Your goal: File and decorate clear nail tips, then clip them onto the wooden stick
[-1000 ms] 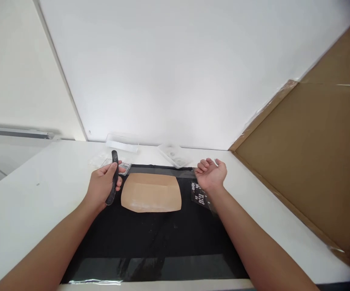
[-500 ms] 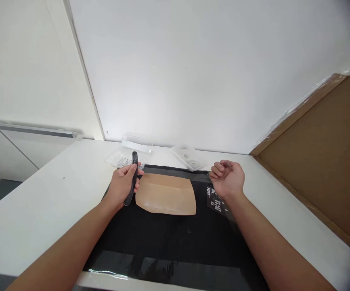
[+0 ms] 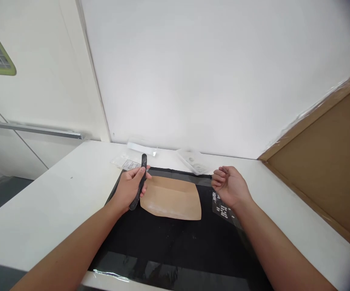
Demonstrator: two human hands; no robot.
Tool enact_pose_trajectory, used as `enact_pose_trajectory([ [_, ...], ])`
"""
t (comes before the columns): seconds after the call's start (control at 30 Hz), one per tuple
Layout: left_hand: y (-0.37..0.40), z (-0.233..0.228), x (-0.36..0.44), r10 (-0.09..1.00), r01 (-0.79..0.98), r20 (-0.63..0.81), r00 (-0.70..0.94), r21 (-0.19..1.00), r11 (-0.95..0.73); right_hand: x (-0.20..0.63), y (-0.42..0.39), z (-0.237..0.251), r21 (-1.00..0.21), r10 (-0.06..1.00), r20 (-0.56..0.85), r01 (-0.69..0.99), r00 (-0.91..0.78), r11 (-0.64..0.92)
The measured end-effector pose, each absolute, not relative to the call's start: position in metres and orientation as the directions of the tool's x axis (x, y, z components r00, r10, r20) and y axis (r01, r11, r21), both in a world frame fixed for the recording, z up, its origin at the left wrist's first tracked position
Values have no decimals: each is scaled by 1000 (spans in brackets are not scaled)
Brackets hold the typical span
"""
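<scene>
My left hand grips a long dark nail file that stands nearly upright, just left of a tan pad. The pad lies flat on a black mat spread over the white table. My right hand hovers to the right of the pad, palm turned inward and fingers loosely curled, holding nothing. Below it lies a clear sheet with small white marks.
Clear plastic packets and a clear tray lie along the table's far edge by the white wall. A large brown cardboard panel leans at the right. A grey rail runs along the left wall.
The view has swung left and up, so everything sits further right in the frame. My hands keep almost the same pose; the right hand's fingers have curled in more.
</scene>
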State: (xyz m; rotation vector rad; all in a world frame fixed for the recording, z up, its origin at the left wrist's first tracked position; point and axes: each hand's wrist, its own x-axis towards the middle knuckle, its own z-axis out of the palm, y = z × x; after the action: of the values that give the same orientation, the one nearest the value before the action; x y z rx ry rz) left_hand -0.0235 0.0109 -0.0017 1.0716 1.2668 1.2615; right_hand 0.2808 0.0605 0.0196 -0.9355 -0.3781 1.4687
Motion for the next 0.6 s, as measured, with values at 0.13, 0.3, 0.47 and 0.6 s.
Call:
enact_pose_trajectory([
  [0.13,7,-1,-20,999,-118,-42,9,992,42,280,62,20,-704,933,-356,-674,61,-224],
  [0.3,7,-4,-20,999,-138,-53,8,989,54,284,64,18,-688,931,-354,-700,93,-192],
  [0.47,8,-5,-21,994,-161,-110,-23,981,105,289,66,15,-668,917,-391,-709,77,-226],
  [0.6,9,-6,-20,987,-177,-154,-44,974,144,290,67,14,-672,916,-393,-704,75,-231],
])
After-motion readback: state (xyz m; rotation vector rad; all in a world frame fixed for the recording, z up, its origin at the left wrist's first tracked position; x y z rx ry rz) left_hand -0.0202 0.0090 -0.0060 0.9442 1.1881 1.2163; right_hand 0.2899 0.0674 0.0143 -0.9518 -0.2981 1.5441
